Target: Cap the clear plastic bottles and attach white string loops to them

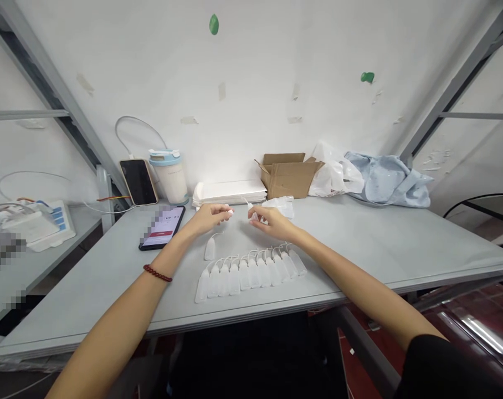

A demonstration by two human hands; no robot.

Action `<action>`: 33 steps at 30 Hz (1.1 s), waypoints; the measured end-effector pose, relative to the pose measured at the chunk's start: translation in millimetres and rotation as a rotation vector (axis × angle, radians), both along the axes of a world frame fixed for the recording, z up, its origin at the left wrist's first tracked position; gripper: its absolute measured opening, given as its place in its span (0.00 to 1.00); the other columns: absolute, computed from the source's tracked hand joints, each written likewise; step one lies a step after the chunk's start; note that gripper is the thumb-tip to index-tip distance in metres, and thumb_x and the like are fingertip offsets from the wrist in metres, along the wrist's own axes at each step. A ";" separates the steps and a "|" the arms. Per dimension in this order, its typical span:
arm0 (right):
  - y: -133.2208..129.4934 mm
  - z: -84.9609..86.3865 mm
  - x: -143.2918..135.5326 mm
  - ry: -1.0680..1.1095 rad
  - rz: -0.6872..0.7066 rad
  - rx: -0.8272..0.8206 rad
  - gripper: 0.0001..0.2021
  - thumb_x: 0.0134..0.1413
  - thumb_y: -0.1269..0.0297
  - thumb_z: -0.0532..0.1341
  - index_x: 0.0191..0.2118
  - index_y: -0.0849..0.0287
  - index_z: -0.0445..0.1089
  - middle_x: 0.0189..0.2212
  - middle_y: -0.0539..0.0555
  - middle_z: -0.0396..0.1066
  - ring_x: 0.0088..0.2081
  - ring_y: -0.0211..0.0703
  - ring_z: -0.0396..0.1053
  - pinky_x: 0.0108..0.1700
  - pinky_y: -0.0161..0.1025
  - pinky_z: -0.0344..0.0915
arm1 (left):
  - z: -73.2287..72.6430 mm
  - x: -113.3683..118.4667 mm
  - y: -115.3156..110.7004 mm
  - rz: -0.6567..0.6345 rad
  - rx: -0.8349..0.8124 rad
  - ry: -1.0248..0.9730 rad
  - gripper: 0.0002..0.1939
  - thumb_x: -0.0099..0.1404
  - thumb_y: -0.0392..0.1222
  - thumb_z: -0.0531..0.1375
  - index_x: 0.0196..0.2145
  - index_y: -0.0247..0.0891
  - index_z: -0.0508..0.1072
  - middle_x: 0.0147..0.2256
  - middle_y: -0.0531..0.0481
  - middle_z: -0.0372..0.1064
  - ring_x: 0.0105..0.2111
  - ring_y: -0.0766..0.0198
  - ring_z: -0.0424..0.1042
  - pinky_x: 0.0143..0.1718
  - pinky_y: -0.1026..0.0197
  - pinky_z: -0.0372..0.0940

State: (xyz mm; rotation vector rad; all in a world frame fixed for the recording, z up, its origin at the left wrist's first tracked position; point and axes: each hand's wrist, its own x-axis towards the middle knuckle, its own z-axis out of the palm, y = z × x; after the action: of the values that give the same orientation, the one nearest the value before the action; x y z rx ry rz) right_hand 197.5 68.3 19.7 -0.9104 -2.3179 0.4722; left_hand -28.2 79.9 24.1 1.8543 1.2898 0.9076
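Observation:
My left hand (212,218) is closed in a pinch, with a small white piece (231,212) at its fingertips. Facing it, a short gap away, my right hand (274,223) has its fingers closed around a small translucent white bottle-shaped piece (250,208) with a thin tip pointing up; the fingers cover most of it. A similar piece with a thin curved strand (210,249) lies alone below my left hand. Nearer the table's front edge, several more such pieces (243,274) lie side by side in a slanting row, strands toward the back.
On the grey table (380,244), a flat white stack (230,192), an open cardboard box (291,178), a white plastic bag (334,174) and light-blue cloth (386,177) line the wall. At left are a lit phone (164,226), a dark-screened phone (138,182) and a lidded cup (169,177).

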 end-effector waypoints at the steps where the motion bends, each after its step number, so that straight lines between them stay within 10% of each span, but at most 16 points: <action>1: -1.0 0.8 -0.6 0.034 0.005 -0.017 0.04 0.55 0.67 0.55 0.36 0.59 0.65 0.24 0.47 0.62 0.28 0.36 0.61 0.35 0.34 0.58 | 1.9 2.0 -2.5 -0.033 -0.043 -0.022 0.18 0.53 0.50 0.60 0.36 0.35 0.77 0.30 0.49 0.72 0.30 0.62 0.68 0.31 0.61 0.63; 17: -4.5 3.0 -2.6 0.374 0.262 -0.545 0.03 0.48 0.73 0.55 0.31 0.60 0.62 0.29 0.52 0.70 0.30 0.35 0.65 0.33 0.35 0.60 | 15.8 10.2 -18.3 -0.267 -0.081 -0.093 0.19 0.58 0.54 0.57 0.21 0.35 0.66 0.23 0.54 0.57 0.25 0.67 0.57 0.29 0.63 0.57; 33: -4.9 3.9 -0.5 0.535 0.277 -0.829 0.09 0.54 0.60 0.58 0.34 0.56 0.56 0.20 0.45 0.60 0.23 0.33 0.56 0.27 0.33 0.55 | 7.3 16.9 -19.1 -0.240 -0.002 -0.059 0.15 0.58 0.51 0.58 0.29 0.35 0.73 0.26 0.50 0.69 0.28 0.65 0.66 0.34 0.61 0.63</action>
State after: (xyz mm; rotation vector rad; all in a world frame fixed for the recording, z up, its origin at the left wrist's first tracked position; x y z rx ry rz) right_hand 197.0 63.4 23.6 -0.6715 -1.7292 1.6480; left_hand -11.3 60.8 31.4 1.9170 1.0060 0.8246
